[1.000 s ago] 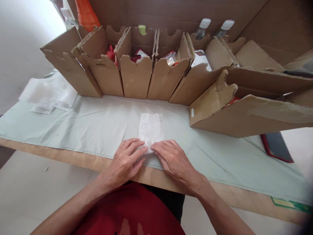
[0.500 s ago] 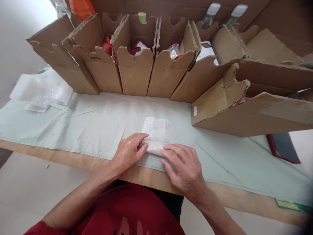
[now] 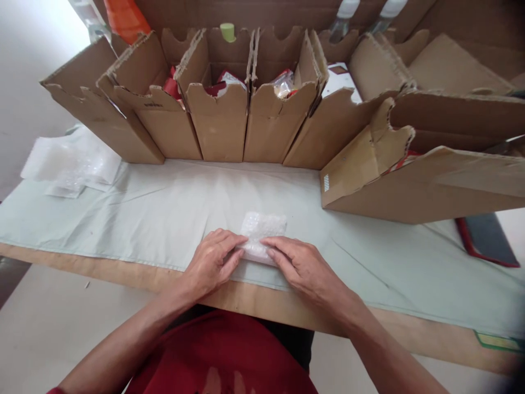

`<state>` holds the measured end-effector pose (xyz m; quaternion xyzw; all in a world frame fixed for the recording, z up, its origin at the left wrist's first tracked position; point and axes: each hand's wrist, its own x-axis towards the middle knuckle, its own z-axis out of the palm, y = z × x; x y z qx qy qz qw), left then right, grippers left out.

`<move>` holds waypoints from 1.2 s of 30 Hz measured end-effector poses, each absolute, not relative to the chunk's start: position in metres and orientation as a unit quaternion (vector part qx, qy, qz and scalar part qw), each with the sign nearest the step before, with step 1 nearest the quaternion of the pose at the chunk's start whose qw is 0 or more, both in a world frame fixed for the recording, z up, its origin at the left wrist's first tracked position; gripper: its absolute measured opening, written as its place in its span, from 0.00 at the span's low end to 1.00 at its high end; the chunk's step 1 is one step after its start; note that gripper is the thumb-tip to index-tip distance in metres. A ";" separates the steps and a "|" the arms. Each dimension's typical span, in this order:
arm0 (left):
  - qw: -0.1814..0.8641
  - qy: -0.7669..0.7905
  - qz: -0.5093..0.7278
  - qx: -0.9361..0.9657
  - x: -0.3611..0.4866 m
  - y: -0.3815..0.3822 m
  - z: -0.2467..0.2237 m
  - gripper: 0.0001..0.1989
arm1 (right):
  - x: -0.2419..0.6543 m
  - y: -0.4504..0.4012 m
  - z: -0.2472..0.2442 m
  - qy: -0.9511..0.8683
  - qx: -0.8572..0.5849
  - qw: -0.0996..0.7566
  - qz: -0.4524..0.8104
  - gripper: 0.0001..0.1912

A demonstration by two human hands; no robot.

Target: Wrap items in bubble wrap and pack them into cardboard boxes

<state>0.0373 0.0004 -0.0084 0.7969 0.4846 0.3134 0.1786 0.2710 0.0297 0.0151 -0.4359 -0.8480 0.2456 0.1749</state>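
Observation:
A small folded piece of bubble wrap [image 3: 262,225] lies on the pale green cloth near the table's front edge. At its left side my left hand [image 3: 215,254] has its thumb and fingertips closed on the near corner. From the right, my right hand [image 3: 301,262] pinches the near part of the same wrap, fingers on top and thumb at the edge. Whether anything is inside the wrap cannot be made out.
A row of open cardboard bins [image 3: 219,131] stands along the back, some with red packets. A larger carton [image 3: 410,186] is at the right, by a dark red-edged object [image 3: 488,241]. Loose bubble wrap sheets [image 3: 71,161] lie at the left.
My right hand has come in onto the wrap, its fingers closing from a more spread pose. The wrap looks shorter front to back. The camera view has shifted slightly.

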 end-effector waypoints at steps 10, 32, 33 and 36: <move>0.257 0.600 0.348 0.673 0.046 0.011 -0.010 0.17 | 0.260 0.028 0.000 -0.886 -0.411 0.197 0.089 0.11; 0.381 0.489 0.423 0.661 0.095 -0.031 0.015 0.14 | 0.294 -0.005 0.053 -0.717 -0.452 0.307 0.433 0.36; 0.376 0.485 0.419 0.669 0.096 -0.030 0.015 0.14 | 0.295 -0.004 0.056 -0.724 -0.450 0.295 0.432 0.28; 0.383 0.484 0.411 0.671 0.102 -0.025 0.015 0.13 | 0.302 -0.003 0.058 -0.720 -0.467 0.283 0.429 0.10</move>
